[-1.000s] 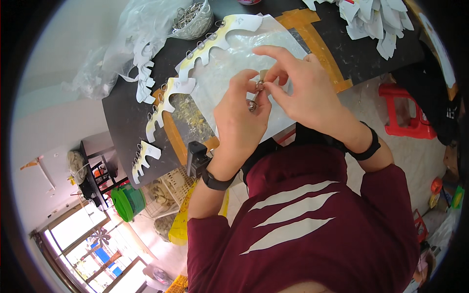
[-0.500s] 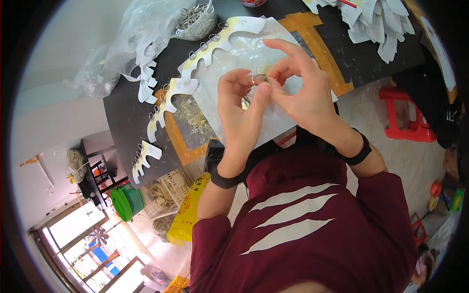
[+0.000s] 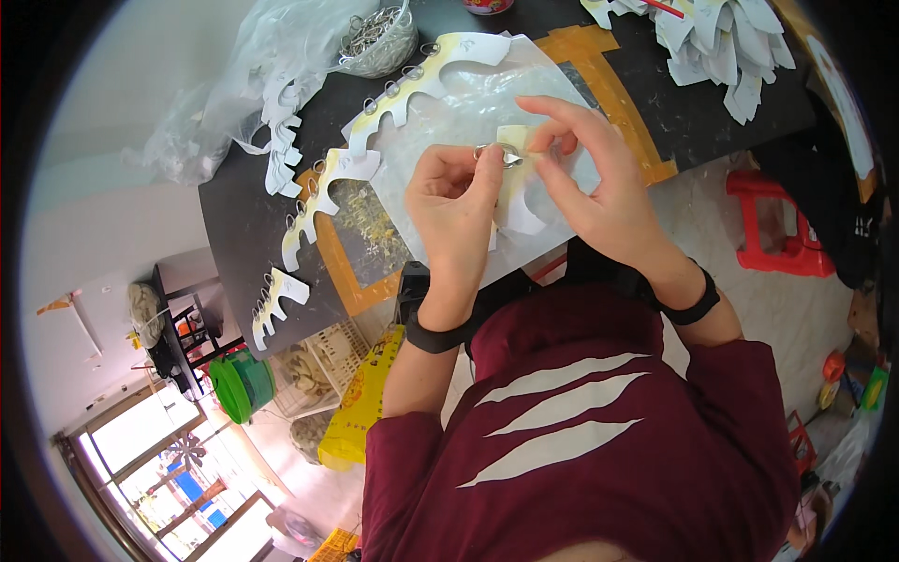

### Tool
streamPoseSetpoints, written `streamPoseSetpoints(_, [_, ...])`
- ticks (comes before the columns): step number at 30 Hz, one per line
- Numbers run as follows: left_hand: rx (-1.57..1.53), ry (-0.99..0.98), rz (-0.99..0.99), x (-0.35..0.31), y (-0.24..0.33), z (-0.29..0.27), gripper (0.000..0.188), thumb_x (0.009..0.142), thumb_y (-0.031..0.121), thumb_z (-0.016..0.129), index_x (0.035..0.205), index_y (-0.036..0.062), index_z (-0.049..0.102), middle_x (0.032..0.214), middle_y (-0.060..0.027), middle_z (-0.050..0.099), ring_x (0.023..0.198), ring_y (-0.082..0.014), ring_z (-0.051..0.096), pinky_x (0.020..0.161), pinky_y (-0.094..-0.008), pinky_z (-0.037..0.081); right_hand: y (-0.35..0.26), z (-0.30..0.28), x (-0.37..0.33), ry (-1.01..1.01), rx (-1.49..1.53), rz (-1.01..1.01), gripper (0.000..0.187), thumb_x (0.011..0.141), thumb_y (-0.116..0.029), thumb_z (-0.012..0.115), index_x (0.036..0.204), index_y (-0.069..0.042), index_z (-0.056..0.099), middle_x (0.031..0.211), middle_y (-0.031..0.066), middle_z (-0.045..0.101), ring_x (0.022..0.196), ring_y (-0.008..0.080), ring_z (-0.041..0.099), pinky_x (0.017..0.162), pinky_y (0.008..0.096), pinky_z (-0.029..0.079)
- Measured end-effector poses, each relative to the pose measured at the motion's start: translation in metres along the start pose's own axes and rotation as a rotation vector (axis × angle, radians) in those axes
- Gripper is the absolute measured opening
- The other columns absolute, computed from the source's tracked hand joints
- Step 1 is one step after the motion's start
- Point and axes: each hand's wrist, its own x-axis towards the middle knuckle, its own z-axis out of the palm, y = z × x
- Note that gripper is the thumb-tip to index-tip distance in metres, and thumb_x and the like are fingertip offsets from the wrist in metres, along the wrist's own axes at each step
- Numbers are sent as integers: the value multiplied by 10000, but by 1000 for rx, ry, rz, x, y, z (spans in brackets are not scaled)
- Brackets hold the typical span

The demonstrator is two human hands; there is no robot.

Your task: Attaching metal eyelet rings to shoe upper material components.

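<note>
My left hand (image 3: 454, 192) pinches a shiny metal ring (image 3: 510, 156) between thumb and forefinger, over the middle of the work surface. Just right of it, my right hand (image 3: 595, 178) has thumb and forefinger drawn together in a pinch, its other fingers raised; anything between those tips is too small to make out. Below both hands, a white cut-out piece with a yellowish band (image 3: 517, 201) lies on a sheet of clear plastic (image 3: 449, 117). Left of the hands, curved white strips carry upright metal rings: a long strip (image 3: 421, 80), a middle strip (image 3: 323, 197) and a short one (image 3: 281, 298).
A clear bowl (image 3: 382, 51) of metal rings stands at the back, beside a crumpled plastic bag (image 3: 272, 56). White cut-outs (image 3: 735, 51) are heaped at the far right of the black table (image 3: 225, 244). Brown tape (image 3: 613, 94) crosses it. A red stool (image 3: 777, 225) stands right.
My right hand has drawn slightly right, away from my left fingers. The ring in my left hand and the white cut-out below now show more fully.
</note>
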Motion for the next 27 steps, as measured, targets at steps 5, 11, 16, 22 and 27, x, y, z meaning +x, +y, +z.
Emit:
streamPoseSetpoints(5, [29,9,32,-2,7,6,103,802,32,652,806,-4,556,720,-27,609,598,-27,516,525,-160,391,-9,-4,3,-39,-1,-20,470,701,-33,657,1149,-128,553,806,20,561,745,177,522,701,298,405])
streamPoseSetpoints(11, [44,-26,49,-5,9,4,106,792,26,661,801,-6,560,716,-32,614,602,-28,522,526,-159,393,-8,-11,14,-152,34,-92,456,704,-17,655,1135,-131,556,759,34,582,679,188,561,652,312,427])
streamPoseSetpoints(16, [61,-71,24,-7,11,5,105,784,25,670,781,-1,569,720,-26,612,603,-27,517,531,-157,391,-4,-21,17,-203,-5,-146,449,721,3,632,1142,-129,551,719,32,579,582,155,537,570,285,432])
streamPoseSetpoints(22, [0,-124,3,-7,10,2,105,786,28,671,795,-1,570,728,-25,615,614,-27,517,541,-157,395,-9,-21,13,-206,222,152,426,758,8,586,1166,-100,530,693,-14,543,563,68,458,539,223,403])
streamPoseSetpoints(27, [-34,-128,6,-7,11,2,109,787,30,671,789,1,566,730,-32,619,611,-29,521,542,-158,398,-10,-16,9,-108,-87,-91,501,713,3,617,1184,-136,516,714,-17,569,549,121,516,529,269,392])
